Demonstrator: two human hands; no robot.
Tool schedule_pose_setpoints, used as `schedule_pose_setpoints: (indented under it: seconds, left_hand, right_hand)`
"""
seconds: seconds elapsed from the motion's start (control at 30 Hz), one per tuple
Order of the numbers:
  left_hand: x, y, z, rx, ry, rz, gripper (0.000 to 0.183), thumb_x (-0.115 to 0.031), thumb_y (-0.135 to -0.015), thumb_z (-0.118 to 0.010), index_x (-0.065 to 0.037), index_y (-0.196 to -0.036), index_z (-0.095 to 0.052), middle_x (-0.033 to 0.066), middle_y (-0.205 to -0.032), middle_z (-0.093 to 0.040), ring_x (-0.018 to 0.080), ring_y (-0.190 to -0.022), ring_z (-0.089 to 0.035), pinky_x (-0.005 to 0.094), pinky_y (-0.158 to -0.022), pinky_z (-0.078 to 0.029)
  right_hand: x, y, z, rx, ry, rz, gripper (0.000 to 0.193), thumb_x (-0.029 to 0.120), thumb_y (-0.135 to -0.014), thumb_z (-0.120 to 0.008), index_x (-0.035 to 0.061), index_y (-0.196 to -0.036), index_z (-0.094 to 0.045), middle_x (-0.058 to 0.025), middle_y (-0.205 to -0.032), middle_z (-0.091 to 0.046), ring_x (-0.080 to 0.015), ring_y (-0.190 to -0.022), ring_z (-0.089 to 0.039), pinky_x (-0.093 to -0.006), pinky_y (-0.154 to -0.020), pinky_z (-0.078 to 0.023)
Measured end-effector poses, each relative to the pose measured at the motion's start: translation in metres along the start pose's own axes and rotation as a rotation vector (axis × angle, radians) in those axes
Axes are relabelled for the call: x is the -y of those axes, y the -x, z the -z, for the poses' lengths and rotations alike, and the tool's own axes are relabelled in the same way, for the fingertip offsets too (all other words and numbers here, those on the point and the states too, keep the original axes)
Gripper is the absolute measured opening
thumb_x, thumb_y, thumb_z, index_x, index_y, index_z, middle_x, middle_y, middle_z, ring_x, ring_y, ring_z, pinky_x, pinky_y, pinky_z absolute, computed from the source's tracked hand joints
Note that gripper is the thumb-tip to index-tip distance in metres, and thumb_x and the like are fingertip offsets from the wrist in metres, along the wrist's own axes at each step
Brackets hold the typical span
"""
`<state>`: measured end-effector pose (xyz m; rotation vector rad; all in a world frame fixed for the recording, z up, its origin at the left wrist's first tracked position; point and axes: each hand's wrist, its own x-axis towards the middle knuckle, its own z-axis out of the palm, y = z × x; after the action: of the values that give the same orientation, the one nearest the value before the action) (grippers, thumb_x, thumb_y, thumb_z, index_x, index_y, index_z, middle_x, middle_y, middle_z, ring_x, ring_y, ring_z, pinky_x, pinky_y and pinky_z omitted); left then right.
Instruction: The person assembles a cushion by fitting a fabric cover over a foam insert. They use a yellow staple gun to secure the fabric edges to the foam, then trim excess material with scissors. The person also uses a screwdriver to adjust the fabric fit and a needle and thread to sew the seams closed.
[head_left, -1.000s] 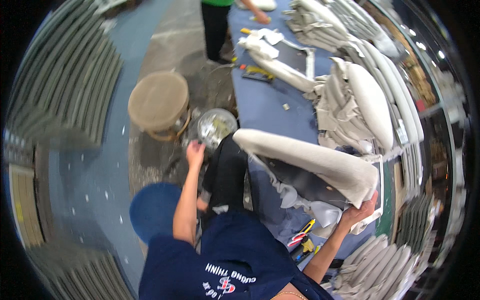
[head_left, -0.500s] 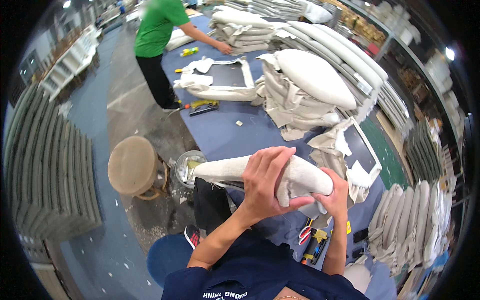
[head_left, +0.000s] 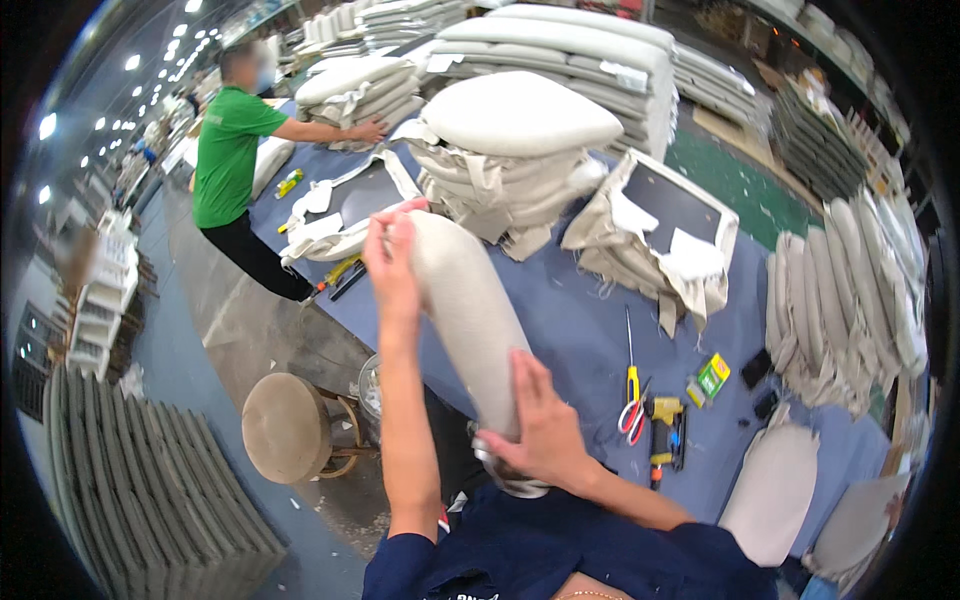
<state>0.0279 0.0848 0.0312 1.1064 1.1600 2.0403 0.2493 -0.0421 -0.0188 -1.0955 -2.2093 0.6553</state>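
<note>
A beige fabric-covered seat cushion [head_left: 465, 310] is held on edge in front of me, its far end over the blue-grey table [head_left: 570, 300] and its near end by my body. My left hand [head_left: 395, 255] grips the far upper end, fingers bent over the edge. At the near end my right hand [head_left: 545, 430] presses round the side, thumb on one face and fingers on the other. The cushion's underside is mostly hidden. To the right of my right hand lie red-handled scissors [head_left: 631, 420], a yellow-handled screwdriver [head_left: 632, 383] and a staple gun [head_left: 664, 440].
Fabric-covered cushions are stacked [head_left: 510, 170] across the table, beside an open-backed padded frame [head_left: 675, 215]. A green-shirted person [head_left: 235, 160] works at far left. A round stool [head_left: 288, 428] and a tall stack of dark panels [head_left: 150, 470] stand on the floor.
The cushion has turned from lying crosswise to pointing away from me. My left hand has moved to its far end, my right hand nearer my body. The view has shifted right.
</note>
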Motion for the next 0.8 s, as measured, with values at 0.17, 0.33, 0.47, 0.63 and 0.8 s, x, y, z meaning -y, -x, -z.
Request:
schedule_pose_setpoints:
  seconds: [0.17, 0.33, 0.47, 0.63, 0.8]
  left_hand:
    - [-0.005, -0.014, 0.048, 0.161, -0.226, 0.102, 0.039, -0.033, -0.104, -0.052, -0.001, -0.118, -0.068, 0.0100, -0.115, -0.070, 0.0176, -0.102, -0.064, 0.0314, -0.093, -0.049]
    - [-0.024, 0.018, 0.056, 0.121, -0.192, 0.082, 0.042, -0.036, -0.105, -0.047, 0.002, -0.113, -0.063, 0.0207, -0.122, -0.068, 0.0291, -0.116, -0.064, 0.0424, -0.105, -0.049]
    - [-0.032, 0.032, 0.043, 0.118, -0.246, 0.035, 0.044, -0.036, -0.109, -0.040, 0.002, -0.113, -0.060, 0.0239, -0.124, -0.066, 0.0316, -0.118, -0.064, 0.0438, -0.103, -0.051]
    - [-0.040, 0.039, 0.010, 0.133, -0.321, -0.048, 0.044, -0.036, -0.111, -0.036, 0.000, -0.103, -0.061, 0.0194, -0.113, -0.068, 0.0335, -0.119, -0.063, 0.0468, -0.104, -0.049]
    - [-0.043, 0.046, 0.011, 0.118, -0.326, -0.063, 0.048, -0.044, -0.107, -0.045, 0.001, -0.103, -0.062, 0.0194, -0.109, -0.070, 0.0325, -0.114, -0.066, 0.0468, -0.102, -0.049]
  right_hand:
    - [-0.026, 0.017, -0.031, 0.228, -0.213, 0.171, 0.080, 0.035, -0.088, -0.073, 0.0109, -0.153, -0.034, -0.0231, -0.149, -0.039, -0.0442, -0.124, -0.055, -0.0474, -0.100, -0.050]
    - [-0.119, 0.058, -0.038, 0.298, -0.236, -0.160, 0.048, 0.043, -0.093, -0.063, 0.0070, -0.125, -0.063, -0.0163, -0.119, -0.067, -0.0393, -0.106, -0.066, -0.0504, -0.089, -0.053]
    - [-0.199, 0.101, -0.023, 0.150, 0.054, -0.546, 0.034, 0.032, -0.093, -0.059, 0.0081, -0.113, -0.071, -0.0161, -0.111, -0.071, -0.0363, -0.103, -0.068, -0.0523, -0.086, -0.054]
    - [-0.289, 0.142, 0.004, -0.045, 0.242, -0.939, 0.022, 0.025, -0.091, -0.060, 0.0085, -0.097, -0.072, -0.0175, -0.090, -0.073, -0.0384, -0.090, -0.070, -0.0530, -0.077, -0.055]
    - [-0.354, 0.204, 0.027, -0.241, 0.465, -1.215, 0.020, 0.024, -0.091, -0.059, 0.0070, -0.094, -0.069, -0.0202, -0.096, -0.071, -0.0406, -0.093, -0.070, -0.0540, -0.078, -0.054]
